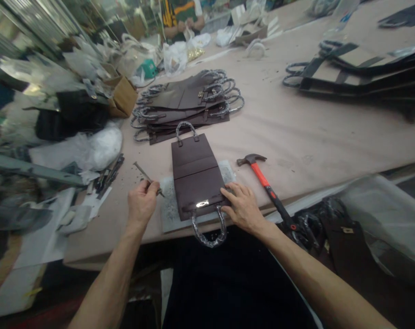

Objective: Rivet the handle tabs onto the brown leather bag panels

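Note:
My left hand (143, 201) is closed round a thin metal punch (143, 172), a slim rod slanting across the fingers, just left of the bag panel. A dark brown bag panel (195, 169) lies flat in front of me, with a plastic-wrapped handle at each end and a small shiny metal plate near its close edge. Beneath the panel is a pale board (169, 219). Resting on the panel's right edge, my right hand (242, 205) has its fingers stretched out. A claw hammer (262, 180) with a red and black handle lies to its right.
Behind the panel sits a pile of similar brown bag pieces (187, 98). More bag parts (361, 73) are stacked at the right. Plastic bags, a cardboard box (123, 96) and several tools (108, 176) crowd the left. Across the table, another person's hands (188, 25) show.

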Available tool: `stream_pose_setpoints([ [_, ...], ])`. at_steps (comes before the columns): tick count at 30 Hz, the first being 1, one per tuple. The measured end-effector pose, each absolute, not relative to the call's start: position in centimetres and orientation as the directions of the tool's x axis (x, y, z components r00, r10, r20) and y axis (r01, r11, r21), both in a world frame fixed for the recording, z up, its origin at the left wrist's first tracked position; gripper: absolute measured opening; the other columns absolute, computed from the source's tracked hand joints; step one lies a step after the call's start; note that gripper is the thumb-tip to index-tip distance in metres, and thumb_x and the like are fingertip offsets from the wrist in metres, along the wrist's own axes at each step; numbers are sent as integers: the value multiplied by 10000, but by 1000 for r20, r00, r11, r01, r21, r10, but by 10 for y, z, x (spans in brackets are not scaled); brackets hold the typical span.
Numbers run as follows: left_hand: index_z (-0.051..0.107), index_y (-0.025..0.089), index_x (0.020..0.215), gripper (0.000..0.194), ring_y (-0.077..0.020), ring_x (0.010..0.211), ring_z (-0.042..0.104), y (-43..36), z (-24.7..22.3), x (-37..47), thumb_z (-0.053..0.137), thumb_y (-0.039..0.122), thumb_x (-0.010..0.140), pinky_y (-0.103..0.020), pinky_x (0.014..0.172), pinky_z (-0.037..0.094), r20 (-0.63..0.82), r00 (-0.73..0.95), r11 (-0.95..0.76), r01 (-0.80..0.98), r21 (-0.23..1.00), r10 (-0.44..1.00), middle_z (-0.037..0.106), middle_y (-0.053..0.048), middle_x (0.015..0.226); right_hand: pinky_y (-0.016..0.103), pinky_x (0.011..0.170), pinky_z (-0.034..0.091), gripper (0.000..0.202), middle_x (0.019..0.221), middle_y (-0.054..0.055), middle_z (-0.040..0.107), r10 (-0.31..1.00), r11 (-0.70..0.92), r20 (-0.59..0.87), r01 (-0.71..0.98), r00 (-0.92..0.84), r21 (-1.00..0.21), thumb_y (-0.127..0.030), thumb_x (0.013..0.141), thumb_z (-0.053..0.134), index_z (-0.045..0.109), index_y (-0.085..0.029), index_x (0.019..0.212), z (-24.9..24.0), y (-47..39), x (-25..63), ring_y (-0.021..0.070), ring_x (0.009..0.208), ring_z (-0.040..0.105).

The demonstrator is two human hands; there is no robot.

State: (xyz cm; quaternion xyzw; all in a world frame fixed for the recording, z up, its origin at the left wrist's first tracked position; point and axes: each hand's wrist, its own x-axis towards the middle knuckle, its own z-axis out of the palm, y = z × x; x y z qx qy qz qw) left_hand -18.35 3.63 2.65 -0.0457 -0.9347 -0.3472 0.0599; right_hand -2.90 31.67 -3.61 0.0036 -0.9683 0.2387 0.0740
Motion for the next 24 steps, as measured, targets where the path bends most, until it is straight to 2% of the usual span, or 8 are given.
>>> stream_pose_setpoints([
  [2, 618, 177, 681, 329, -252, 728, 653, 2, 15, -189, 544, 425, 884, -312, 649, 460, 71, -997, 935, 46, 351, 23, 651, -76, 675, 578, 1154, 293, 537, 1473, 125, 497, 14, 895, 139, -50, -990, -443, -298, 894, 748, 571, -207, 1393, -33, 316, -30, 342, 1389, 393],
  [4, 649, 177, 717, 323, -292, 790, 663, -22, 3, -188, 519, 403, 907, -335, 665, 449, -53, -999, 991, -15, 131, -8, 683, -113, 745, 579, 1158, 268, 456, 1458, 128, 501, -11, 905, 153, -75, -988, -419, -284, 909, 730, 608, -210, 1342, -27, 315, -31, 338, 1360, 418],
  [7, 725, 163, 911, 364, -346, 890, 672, -34, -9, -177, 461, 406, 970, -388, 718, 485, -139, -989, 998, -53, -30, -56, 718, -167, 936, 503, 1094, 329, 306, 1367, 101, 554, -97, 915, 177, -158, -979, -372, -239, 937, 686, 664, -230, 1242, -17, 316, -39, 293, 1228, 500],
  [9, 726, 148, 1040, 351, -353, 969, 663, -26, -10, -165, 459, 370, 991, -417, 791, 511, -36, -999, 999, 30, -19, 30, 706, -178, 1055, 437, 977, 390, 236, 1250, 82, 605, -188, 923, 143, -224, -972, -313, -202, 956, 642, 680, -227, 1187, -12, 317, -47, 268, 1104, 534],
  [12, 698, 161, 1106, 236, -289, 1058, 643, 5, -8, -144, 521, 270, 993, -371, 901, 516, 141, -927, 921, 366, 137, 347, 691, -127, 1128, 375, 823, 404, 161, 1082, 88, 619, -343, 916, 45, -345, -938, -206, -127, 965, 565, 677, -179, 1068, -8, 320, -61, 247, 957, 533],
  [15, 679, 191, 1067, 126, -235, 1027, 627, 44, -4, -126, 585, 214, 987, -327, 902, 515, 146, -757, 718, 652, 243, 637, 675, -75, 1100, 349, 773, 402, 165, 1012, 102, 591, -492, 866, -6, -489, -870, -109, -57, 933, 530, 637, -144, 1024, -7, 320, -70, 242, 890, 519],
  [20, 647, 134, 952, 110, -289, 929, 577, 88, -1, -114, 543, 101, 947, -388, 765, 529, -14, -609, 609, 792, 49, 793, 614, -120, 976, 343, 697, 380, 196, 981, 120, 572, -585, 810, -29, -586, -811, 27, -44, 944, 462, 597, -121, 1064, -5, 311, -71, 249, 829, 513],
  [24, 637, 80, 978, 201, -292, 890, 579, 95, 1, -116, 474, 9, 883, -353, 666, 520, -98, -540, 534, 841, -81, 836, 595, -162, 946, 327, 664, 342, 212, 961, 106, 564, -511, 858, 1, -510, -860, -65, -47, 953, 434, 605, -137, 1040, -4, 309, -68, 218, 792, 488],
])
